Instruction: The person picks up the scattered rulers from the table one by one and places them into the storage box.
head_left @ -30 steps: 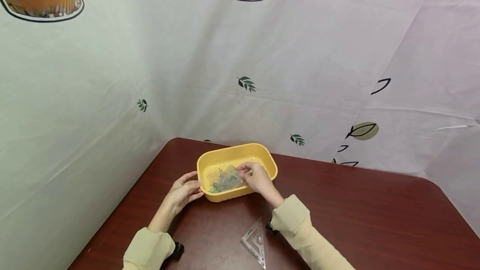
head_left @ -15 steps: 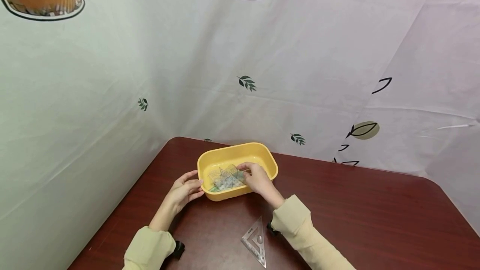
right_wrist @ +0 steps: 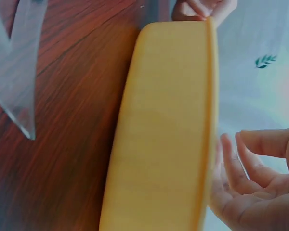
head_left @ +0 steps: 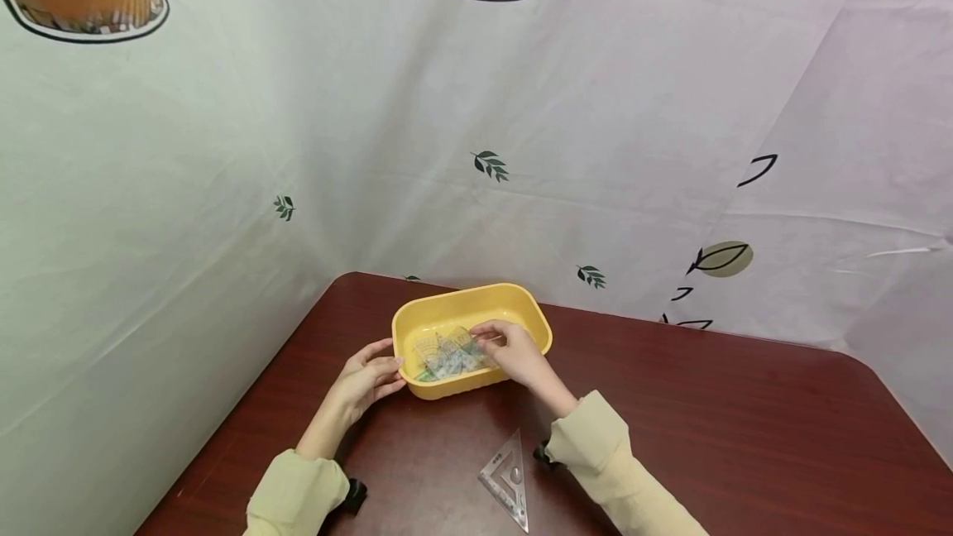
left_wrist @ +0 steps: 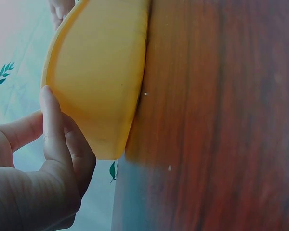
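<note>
A yellow plastic basin [head_left: 514, 298] stands near the table's back left. Several clear plastic pieces, including a protractor and set squares [head_left: 452, 354], lie overlapping inside it; their outlines are hard to separate. My left hand [head_left: 361, 383] holds the basin's near left corner, fingers against the rim and outer wall, as the left wrist view [left_wrist: 50, 159] also shows. Over the basin's right part hovers my right hand [head_left: 514, 351], fingers loosely bent. In the right wrist view, nothing shows between the right hand's fingers [right_wrist: 253, 168]. The basin wall hides its contents in both wrist views.
A clear triangular set square [head_left: 495, 470] lies on the dark red wooden table [head_left: 707, 420], in front of the basin and between the forearms. White cloth [head_left: 372, 147] printed with leaves hangs behind the table and on the left.
The set square at my right fingers has gone from tilted up to lying flat on the pile. My right hand then draws slightly back and right. My left hand stays put.
</note>
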The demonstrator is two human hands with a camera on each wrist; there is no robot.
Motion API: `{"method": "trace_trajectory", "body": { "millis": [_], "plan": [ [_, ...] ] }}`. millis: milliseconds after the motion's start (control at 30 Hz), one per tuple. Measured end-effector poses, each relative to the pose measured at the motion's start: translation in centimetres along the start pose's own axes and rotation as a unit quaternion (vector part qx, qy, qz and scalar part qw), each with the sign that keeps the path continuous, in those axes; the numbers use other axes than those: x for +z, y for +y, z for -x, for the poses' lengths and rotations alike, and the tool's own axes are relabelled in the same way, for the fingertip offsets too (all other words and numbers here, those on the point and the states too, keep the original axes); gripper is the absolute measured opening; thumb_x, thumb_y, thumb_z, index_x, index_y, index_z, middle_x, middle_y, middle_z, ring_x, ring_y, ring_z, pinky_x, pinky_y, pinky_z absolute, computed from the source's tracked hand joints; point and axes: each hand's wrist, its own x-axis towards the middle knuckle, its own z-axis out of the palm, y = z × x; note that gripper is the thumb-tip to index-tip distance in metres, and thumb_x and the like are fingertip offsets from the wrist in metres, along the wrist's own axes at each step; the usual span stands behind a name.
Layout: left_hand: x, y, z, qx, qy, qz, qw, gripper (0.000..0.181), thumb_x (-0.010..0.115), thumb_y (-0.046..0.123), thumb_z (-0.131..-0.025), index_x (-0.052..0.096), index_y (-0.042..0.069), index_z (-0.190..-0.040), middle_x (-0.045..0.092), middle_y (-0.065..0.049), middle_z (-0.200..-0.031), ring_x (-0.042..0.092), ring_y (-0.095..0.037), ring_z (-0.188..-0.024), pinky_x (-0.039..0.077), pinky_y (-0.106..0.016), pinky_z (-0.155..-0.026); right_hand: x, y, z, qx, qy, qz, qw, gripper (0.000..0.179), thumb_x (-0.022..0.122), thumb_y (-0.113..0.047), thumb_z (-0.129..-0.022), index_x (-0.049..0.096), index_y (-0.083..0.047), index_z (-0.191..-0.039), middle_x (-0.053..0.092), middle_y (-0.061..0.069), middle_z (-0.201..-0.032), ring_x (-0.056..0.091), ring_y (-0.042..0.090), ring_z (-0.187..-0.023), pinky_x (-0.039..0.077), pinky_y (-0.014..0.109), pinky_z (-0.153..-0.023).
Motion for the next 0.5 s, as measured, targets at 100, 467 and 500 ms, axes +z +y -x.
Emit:
{"method": "trace_trajectory", "body": {
  "millis": [100, 467, 500],
  "plan": [
    [0.0, 0.0, -0.1, 0.000, 0.000, 0.001, 1.0000, 0.066, 0.058, 0.005, -0.094, 0.022, 0.002, -0.148, 0.056, 0.000, -0.092, 0.060, -0.006, -0.072, 0.058, -0.019, -0.068, -0.4, -0.4, 0.6, -0.003, -0.014, -0.031, 0.9994, 0.024, 0.057, -0.001, -0.092, 0.062, 0.009, -0.113, 0.064, 0.026, -0.105, 0.063, 0.038, -0.089, 0.060, 0.034, -0.071],
    [0.0, -0.1, 0.0, 0.005, -0.001, -0.004, 1.0000, 0.065, 0.056, 0.004, -0.094, 0.022, 0.001, -0.149, 0.057, -0.002, -0.095, 0.060, -0.006, -0.072, 0.057, -0.018, -0.067, -2.0, -0.5, 3.5, -0.042, -0.078, -0.010, 0.9960, 0.037, 0.074, -0.002, -0.080, 0.060, 0.011, -0.112, 0.064, 0.027, -0.097, 0.060, 0.011, -0.075, 0.052, 0.016, -0.066],
    [0.0, -0.1, 0.0, 0.005, 0.000, -0.004, 1.0000, 0.064, 0.056, 0.004, -0.095, 0.021, 0.001, -0.149, 0.057, -0.002, -0.095, 0.060, -0.006, -0.072, 0.057, -0.019, -0.067, -2.1, -0.4, 3.8, -0.040, -0.081, -0.001, 0.9959, 0.037, 0.075, -0.002, -0.079, 0.061, 0.009, -0.111, 0.064, 0.025, -0.095, 0.059, 0.010, -0.074, 0.052, 0.017, -0.066]
  ]
}}
